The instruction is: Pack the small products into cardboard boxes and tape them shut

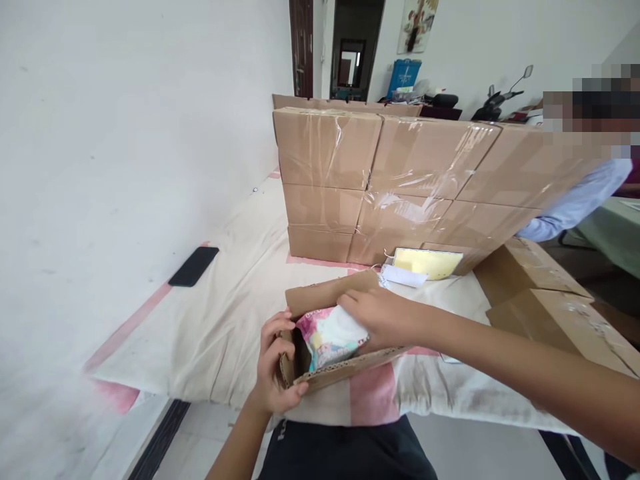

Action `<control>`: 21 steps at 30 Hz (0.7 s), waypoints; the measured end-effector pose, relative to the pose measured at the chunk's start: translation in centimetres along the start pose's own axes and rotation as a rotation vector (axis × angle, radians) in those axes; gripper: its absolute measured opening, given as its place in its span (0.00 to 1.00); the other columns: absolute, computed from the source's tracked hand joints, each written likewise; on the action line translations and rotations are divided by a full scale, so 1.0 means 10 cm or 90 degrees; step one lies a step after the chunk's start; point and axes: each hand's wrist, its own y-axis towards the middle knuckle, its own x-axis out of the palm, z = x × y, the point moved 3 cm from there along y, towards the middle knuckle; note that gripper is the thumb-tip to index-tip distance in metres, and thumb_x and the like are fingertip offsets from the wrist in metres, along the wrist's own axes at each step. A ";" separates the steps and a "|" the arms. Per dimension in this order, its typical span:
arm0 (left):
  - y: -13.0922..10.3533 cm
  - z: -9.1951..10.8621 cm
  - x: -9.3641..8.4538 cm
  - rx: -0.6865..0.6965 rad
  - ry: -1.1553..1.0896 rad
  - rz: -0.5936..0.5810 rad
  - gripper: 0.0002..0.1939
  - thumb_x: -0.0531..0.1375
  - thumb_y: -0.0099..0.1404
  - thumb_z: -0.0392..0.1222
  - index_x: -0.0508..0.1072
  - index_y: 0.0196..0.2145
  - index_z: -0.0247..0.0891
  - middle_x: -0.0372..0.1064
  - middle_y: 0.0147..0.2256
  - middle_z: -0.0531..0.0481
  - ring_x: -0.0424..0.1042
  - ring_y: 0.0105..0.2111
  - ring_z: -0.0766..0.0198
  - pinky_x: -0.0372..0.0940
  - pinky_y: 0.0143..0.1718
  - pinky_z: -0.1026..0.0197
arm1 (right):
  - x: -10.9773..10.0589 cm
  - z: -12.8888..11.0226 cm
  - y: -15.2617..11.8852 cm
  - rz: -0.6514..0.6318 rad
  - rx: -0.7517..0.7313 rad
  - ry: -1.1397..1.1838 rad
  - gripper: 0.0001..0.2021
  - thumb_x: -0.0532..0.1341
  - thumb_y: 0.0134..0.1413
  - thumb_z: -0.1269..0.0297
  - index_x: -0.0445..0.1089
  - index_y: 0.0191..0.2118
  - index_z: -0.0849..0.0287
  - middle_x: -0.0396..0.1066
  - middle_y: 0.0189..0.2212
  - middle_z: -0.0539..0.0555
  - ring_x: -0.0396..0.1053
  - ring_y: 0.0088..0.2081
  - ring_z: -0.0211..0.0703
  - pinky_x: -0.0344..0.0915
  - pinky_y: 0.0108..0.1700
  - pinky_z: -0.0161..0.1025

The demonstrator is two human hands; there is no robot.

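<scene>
An open cardboard box sits on the cloth-covered table near its front edge. Inside it lies a soft pink, white and blue packet. My left hand is wrapped round the left end of the box, thumb at the front wall and fingers over the end. My right hand reaches into the right part of the box and grips the packet, with its thumb on top; its other fingers are partly hidden behind the packet and the box wall.
A wall of taped cartons stands behind the box. More cartons are at the right. A black phone lies at the left; a yellow card and white tags lie ahead. A person's blue sleeve shows behind the cartons.
</scene>
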 end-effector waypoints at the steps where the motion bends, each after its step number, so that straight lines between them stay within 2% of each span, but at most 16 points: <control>1: -0.01 0.00 0.00 0.005 0.000 -0.005 0.21 0.59 0.66 0.62 0.62 0.33 0.41 0.61 0.48 0.41 0.62 0.58 0.43 0.61 0.61 0.30 | 0.04 -0.05 0.03 -0.022 0.001 -0.050 0.30 0.74 0.46 0.51 0.68 0.50 0.65 0.74 0.46 0.64 0.76 0.41 0.57 0.68 0.38 0.45; 3: -0.02 0.01 0.00 0.011 0.004 -0.008 0.21 0.59 0.66 0.63 0.63 0.34 0.41 0.61 0.49 0.41 0.62 0.59 0.42 0.61 0.61 0.29 | 0.12 -0.11 0.09 -0.047 -0.002 -0.114 0.35 0.74 0.44 0.49 0.68 0.53 0.67 0.73 0.47 0.65 0.76 0.40 0.59 0.69 0.38 0.46; 6: -0.04 0.01 0.00 -0.001 0.015 -0.009 0.23 0.60 0.64 0.65 0.63 0.34 0.42 0.61 0.49 0.40 0.62 0.59 0.41 0.60 0.61 0.28 | 0.21 -0.15 0.14 -0.043 -0.011 -0.144 0.38 0.73 0.43 0.46 0.67 0.55 0.68 0.73 0.47 0.65 0.77 0.39 0.60 0.71 0.35 0.47; 12: -0.06 -0.02 0.01 -0.003 0.012 -0.004 0.28 0.58 0.60 0.72 0.62 0.36 0.43 0.63 0.49 0.40 0.63 0.58 0.40 0.60 0.61 0.29 | 0.37 -0.14 0.18 -0.019 -0.074 -0.169 0.39 0.72 0.43 0.44 0.66 0.55 0.68 0.71 0.48 0.66 0.76 0.38 0.58 0.72 0.34 0.48; 16: -0.07 -0.03 0.01 0.002 0.016 -0.005 0.29 0.57 0.60 0.73 0.63 0.37 0.44 0.63 0.50 0.40 0.64 0.58 0.39 0.60 0.61 0.29 | 0.44 -0.15 0.23 -0.029 -0.072 -0.182 0.40 0.74 0.41 0.46 0.66 0.55 0.70 0.72 0.46 0.66 0.77 0.38 0.59 0.73 0.33 0.48; 21: -0.09 -0.02 0.01 0.004 0.006 0.000 0.29 0.58 0.61 0.73 0.63 0.38 0.42 0.61 0.51 0.40 0.63 0.60 0.39 0.58 0.63 0.31 | 0.54 -0.17 0.30 -0.055 -0.082 -0.187 0.39 0.74 0.43 0.45 0.68 0.54 0.71 0.73 0.41 0.64 0.76 0.34 0.56 0.71 0.31 0.46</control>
